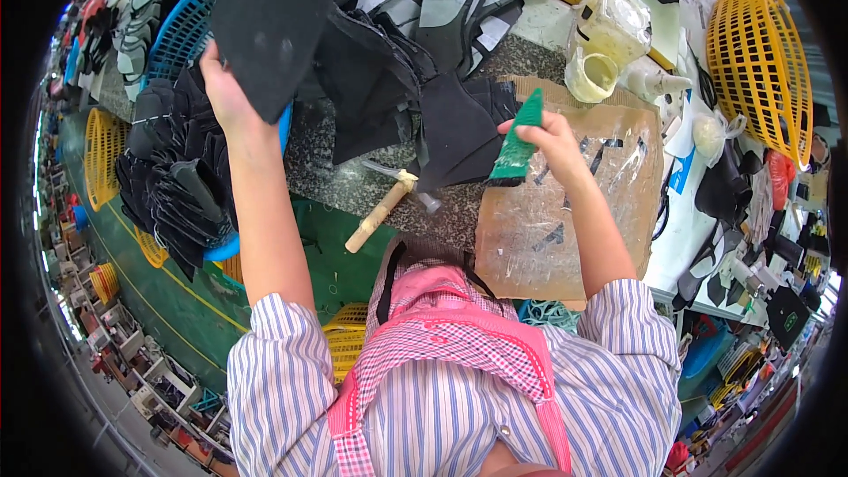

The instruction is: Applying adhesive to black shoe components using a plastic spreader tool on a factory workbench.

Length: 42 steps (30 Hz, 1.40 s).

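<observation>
Where black pieces [455, 128] crowd together, a hammer [378, 219] lies nearby.

Room to pass over near left of cardboard [517, 256]; right arm [596, 225] crosses above it. Hammer [382, 215] obstructs table edge, black pieces [455, 128] middle, pot [614, 22] far side.

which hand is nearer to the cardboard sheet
Right. The right hand is over the upper part of the cardboard sheet; the left hand is well off to the sheet's left, holding a black piece beside the blue basket.
</observation>
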Available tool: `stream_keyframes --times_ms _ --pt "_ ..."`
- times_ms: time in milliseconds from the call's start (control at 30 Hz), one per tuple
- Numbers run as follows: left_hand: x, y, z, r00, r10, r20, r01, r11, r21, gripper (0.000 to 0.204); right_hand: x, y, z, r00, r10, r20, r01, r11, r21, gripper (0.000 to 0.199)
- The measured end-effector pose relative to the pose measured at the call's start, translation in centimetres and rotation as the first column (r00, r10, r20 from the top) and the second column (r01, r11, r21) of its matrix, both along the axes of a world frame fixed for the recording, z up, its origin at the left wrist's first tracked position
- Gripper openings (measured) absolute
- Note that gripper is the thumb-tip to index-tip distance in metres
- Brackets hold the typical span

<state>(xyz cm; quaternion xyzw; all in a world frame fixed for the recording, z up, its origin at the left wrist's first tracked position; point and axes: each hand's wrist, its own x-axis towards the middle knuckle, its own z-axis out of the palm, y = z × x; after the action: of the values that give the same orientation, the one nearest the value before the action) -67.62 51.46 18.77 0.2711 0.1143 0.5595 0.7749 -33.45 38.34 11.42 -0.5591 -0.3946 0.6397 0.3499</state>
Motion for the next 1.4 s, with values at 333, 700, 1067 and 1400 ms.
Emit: stream_keyframes --times_ms 333,700,1067,1400 --pt "9.3 -2.9 -2.6 0.625 -0.253 -0.739 0.174 0.967 -0.185 0.021 6.1 -1.6 -0.4 0.926 -0.363 -0.099 0.373 0.921 0.112 0.017" --pt "16.1 -5.9 -9.9 -0.173 0.251 -0.953 0.576 0.81 0.109 0.025 1.7 2.8 -2.3 0.969 -0.18 0.167 0.132 0.955 0.265 0.011" --pt "16.0 -5.5 -10.7 -0.338 0.232 -0.912 0.423 0.903 0.073 0.027 3.0 1.6 -2.9 0.956 -0.006 0.294 -0.086 0.951 0.298 0.011" --pt "15.7 -6.2 -11.5 -0.281 0.289 -0.915 0.4 0.902 0.162 0.024 2.5 1.3 -3.1 0.893 0.042 0.449 -0.162 0.959 0.232 0.013"
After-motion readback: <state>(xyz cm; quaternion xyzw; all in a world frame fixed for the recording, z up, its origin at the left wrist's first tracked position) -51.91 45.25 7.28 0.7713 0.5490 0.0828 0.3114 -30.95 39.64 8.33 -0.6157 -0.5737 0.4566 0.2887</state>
